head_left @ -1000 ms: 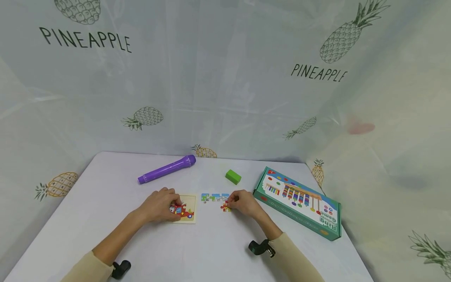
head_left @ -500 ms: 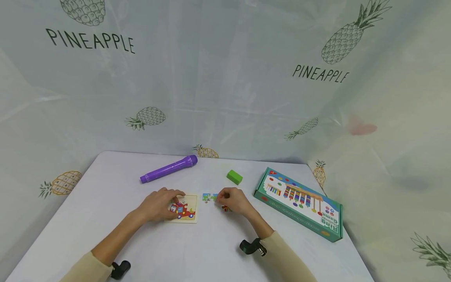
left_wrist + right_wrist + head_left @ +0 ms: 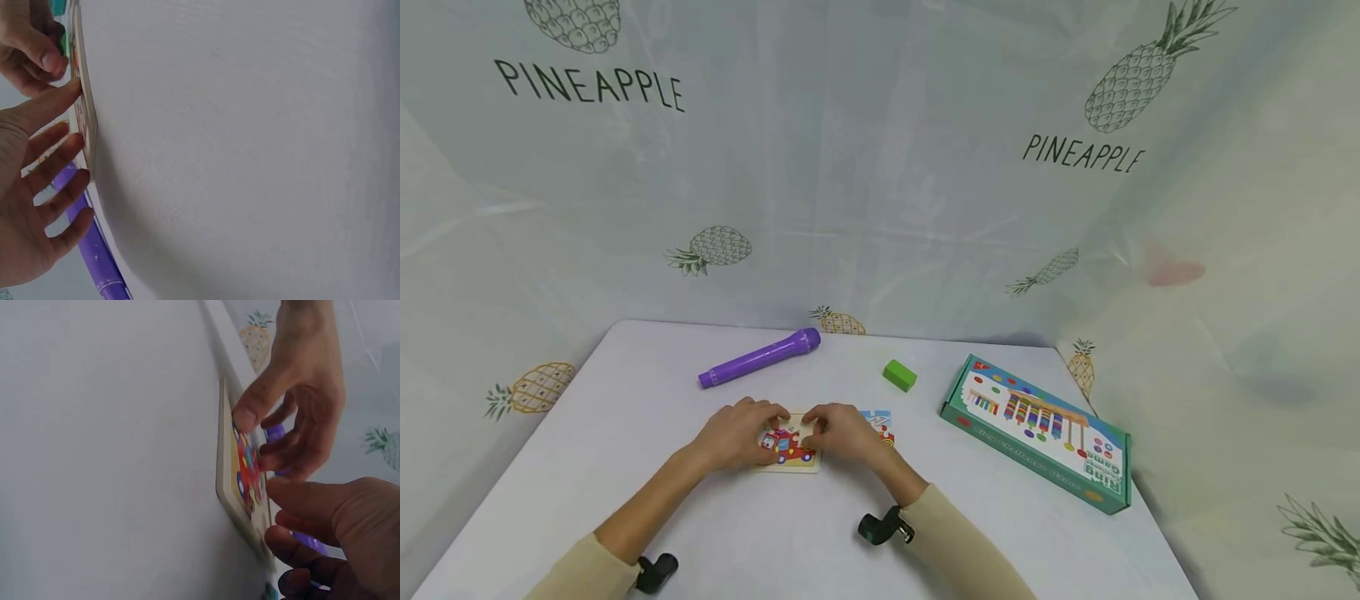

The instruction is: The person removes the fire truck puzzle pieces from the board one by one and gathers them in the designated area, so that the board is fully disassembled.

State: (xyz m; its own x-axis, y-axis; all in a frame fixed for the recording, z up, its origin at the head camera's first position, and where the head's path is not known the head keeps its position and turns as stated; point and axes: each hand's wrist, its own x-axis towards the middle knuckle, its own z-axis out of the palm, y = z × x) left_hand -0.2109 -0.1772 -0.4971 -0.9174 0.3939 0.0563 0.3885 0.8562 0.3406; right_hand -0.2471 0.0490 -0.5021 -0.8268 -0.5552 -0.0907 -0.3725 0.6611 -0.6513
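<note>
A square wooden puzzle board (image 3: 790, 467) with a red vehicle picture lies on the white table. My left hand (image 3: 734, 436) holds the board's left side, its thumb on the board in the right wrist view. My right hand (image 3: 844, 432) has its thumb and forefinger curled in a pinch at the board's upper right corner. The puzzle piece in this pinch is mostly hidden by the fingers. Right of that hand, blue puzzle pieces (image 3: 878, 418) and a red puzzle piece (image 3: 887, 437) lie partly covered by it.
A purple toy microphone (image 3: 760, 358) lies behind the board. A green block (image 3: 899, 375) is at the back, right of the middle. The green game box (image 3: 1037, 433) stands along the table's right side. A pineapple-print curtain hangs behind the table.
My right hand has moved left, from the loose pieces to the board's upper right corner. My left hand stays on the board with little change.
</note>
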